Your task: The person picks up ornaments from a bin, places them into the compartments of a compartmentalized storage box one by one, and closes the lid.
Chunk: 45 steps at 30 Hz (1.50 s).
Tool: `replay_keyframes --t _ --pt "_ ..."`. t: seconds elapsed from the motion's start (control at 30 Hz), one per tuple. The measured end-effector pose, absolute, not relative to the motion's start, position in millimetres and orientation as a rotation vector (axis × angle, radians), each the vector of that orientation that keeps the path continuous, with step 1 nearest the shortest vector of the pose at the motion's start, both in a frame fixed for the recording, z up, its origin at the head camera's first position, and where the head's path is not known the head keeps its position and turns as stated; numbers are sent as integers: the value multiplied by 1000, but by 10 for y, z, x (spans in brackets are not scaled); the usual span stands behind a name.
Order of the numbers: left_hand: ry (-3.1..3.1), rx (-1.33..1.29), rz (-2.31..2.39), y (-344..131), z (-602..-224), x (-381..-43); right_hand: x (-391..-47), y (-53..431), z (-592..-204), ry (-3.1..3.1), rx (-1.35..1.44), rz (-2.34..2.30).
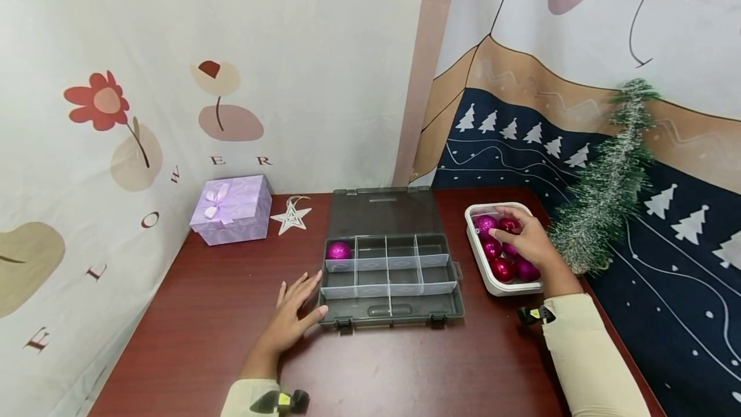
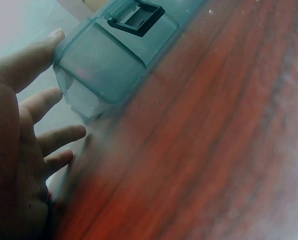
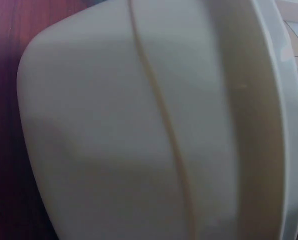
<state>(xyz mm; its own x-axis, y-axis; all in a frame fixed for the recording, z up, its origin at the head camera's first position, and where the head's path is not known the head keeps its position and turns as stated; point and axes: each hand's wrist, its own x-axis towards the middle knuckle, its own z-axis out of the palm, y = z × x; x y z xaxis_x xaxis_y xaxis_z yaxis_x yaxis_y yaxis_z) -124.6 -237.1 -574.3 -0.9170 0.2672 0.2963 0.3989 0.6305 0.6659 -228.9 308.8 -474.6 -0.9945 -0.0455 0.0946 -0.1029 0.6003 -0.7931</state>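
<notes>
In the head view my left hand (image 1: 292,317) rests by the left side of a grey clear-plastic divider box (image 1: 370,309), fingers spread, thumb at its front corner. The left wrist view shows the thumb on the box wall (image 2: 96,65). A glittery magenta bauble (image 1: 338,250) sits in the back left compartment. My right hand (image 1: 529,240) reaches over a white tub (image 1: 492,282), thumb and index finger apart around a shiny red bauble (image 1: 508,224), beside a glittery magenta bauble (image 1: 485,225). Several more baubles lie below. The white tub wall (image 3: 114,110) fills the right wrist view.
The box's lid (image 1: 384,214) lies back behind it. A lilac gift box (image 1: 231,211) with a bow stands at the back left, beside a white star ornament (image 1: 292,216). A small frosted tinsel tree (image 1: 608,192) leans at the right edge of the brown table (image 1: 197,340).
</notes>
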Motion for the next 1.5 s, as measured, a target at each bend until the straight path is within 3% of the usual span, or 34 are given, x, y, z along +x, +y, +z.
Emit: replay_keyframes --t 0.9,1.5 --pt "-2696 -543 -1156 -2380 -5754 -1236 -2357 3082 -4924 -2773 282 1263" --pt "-2642 -579 -1188 -2450 -5967 -1310 -2250 3045 -4755 -2794 77 1347"
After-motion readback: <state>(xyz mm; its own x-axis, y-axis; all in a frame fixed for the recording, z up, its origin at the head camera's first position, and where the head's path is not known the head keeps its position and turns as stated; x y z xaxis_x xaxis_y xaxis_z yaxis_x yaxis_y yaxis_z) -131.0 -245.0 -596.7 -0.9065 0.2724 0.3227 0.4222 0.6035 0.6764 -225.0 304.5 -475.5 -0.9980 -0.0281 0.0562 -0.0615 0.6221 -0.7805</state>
